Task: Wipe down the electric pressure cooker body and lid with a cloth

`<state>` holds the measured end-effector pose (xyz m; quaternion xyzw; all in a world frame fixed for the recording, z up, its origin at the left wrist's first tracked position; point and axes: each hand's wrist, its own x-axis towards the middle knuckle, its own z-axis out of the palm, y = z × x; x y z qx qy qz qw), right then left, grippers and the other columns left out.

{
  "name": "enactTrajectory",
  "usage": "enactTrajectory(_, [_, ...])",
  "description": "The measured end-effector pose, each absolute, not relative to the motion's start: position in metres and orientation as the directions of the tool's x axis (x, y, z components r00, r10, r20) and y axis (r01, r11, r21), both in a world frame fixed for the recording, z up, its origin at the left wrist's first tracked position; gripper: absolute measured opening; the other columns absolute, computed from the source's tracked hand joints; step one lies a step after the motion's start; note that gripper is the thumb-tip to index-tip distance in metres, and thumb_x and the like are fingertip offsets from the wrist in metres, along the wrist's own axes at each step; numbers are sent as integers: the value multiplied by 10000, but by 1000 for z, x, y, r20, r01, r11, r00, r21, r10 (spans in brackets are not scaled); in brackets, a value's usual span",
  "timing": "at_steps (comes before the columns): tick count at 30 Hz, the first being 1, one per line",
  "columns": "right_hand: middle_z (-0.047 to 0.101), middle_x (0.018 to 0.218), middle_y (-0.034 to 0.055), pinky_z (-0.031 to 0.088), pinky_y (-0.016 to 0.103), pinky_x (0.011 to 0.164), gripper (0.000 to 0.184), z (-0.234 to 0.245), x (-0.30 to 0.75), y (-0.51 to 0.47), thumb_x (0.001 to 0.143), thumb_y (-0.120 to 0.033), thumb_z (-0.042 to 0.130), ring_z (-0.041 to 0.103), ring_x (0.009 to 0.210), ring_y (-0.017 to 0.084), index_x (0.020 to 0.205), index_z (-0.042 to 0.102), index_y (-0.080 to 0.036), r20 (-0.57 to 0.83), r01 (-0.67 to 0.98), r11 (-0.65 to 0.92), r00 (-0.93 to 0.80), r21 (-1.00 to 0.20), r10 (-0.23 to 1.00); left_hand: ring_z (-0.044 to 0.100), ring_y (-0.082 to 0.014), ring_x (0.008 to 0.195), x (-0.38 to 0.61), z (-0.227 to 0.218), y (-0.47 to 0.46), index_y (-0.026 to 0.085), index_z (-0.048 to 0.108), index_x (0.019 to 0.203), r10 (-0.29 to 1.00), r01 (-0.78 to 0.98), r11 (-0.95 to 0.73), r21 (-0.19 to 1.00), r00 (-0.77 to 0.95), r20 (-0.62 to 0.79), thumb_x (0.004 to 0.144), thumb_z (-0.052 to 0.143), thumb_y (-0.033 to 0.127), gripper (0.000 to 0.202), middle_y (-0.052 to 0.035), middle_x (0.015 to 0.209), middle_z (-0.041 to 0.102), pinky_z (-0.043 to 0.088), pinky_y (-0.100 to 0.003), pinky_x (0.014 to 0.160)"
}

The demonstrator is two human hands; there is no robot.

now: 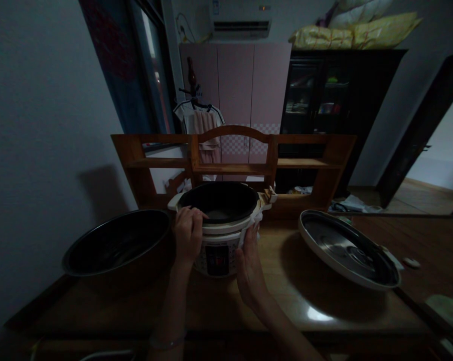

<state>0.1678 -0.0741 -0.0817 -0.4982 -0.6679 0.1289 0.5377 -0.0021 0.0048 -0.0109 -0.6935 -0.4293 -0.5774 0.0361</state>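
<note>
Head view shows a white round electric pressure cooker with a dark control panel (217, 250) standing upright at the middle of the brown wooden surface (286, 296), its lid off and its dark inner cavity open to the camera. The left hand (187, 235) wraps the cooker's left side, fingers curled over the rim and closed on it; the right hand (250, 265) presses flat against the right wall lower down, its grip open and fingers extended upward along the body rather than clamped. The cooker thus sits directly between the two hands, straight ahead of the person, its axis vertical, with both hands about equally near and touching it. To the left, just beside the cooker, a large dark round metal bowl (117, 245) rests tilted on the surface. To the right, apart from the cooker, a shallow round lid with a shiny steel underside and pale rim (346, 250) lies upturned and tilted. Behind the cooker stands a low wooden shelf rack (234, 163), and beyond it a pink wardrobe (236, 85) and a dark glass-fronted cabinet (324, 95).
</note>
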Motion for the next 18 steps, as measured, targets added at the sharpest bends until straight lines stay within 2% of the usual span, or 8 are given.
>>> enactTrajectory(8, [-119, 1682, 35, 141, 591, 1241, 720, -106, 159, -80, 1054, -549, 268, -59, 1547, 280, 1606, -95, -263, 580, 523, 460, 84, -718, 810, 574, -224, 1017, -3, -11, 6, 235, 609, 752, 557, 650, -618, 442, -35, 830, 1024, 290, 348, 433, -39, 851, 658, 355, -402, 1088])
enactTrajectory(12, [-96, 1687, 43, 117, 619, 1235, 732, -114, 154, -86, 1049, -561, 266, -44, 1549, 289, 1603, -112, -268, 549, 473, 446, 100, -760, 830, 578, -225, 1006, -3, -12, 7, 236, 613, 747, 557, 647, -618, 447, -41, 829, 1020, 292, 351, 437, -42, 855, 665, 358, -403, 1083])
enactTrajectory(18, [-157, 1677, 22, 95, 627, 1233, 721, -119, 150, -90, 1056, -542, 259, -90, 1544, 280, 1590, -158, -294, 503, 440, 413, 108, -798, 857, 576, -219, 996, -3, -11, 6, 229, 621, 756, 547, 641, -630, 438, -34, 836, 1014, 302, 321, 421, -42, 858, 661, 369, -398, 1067])
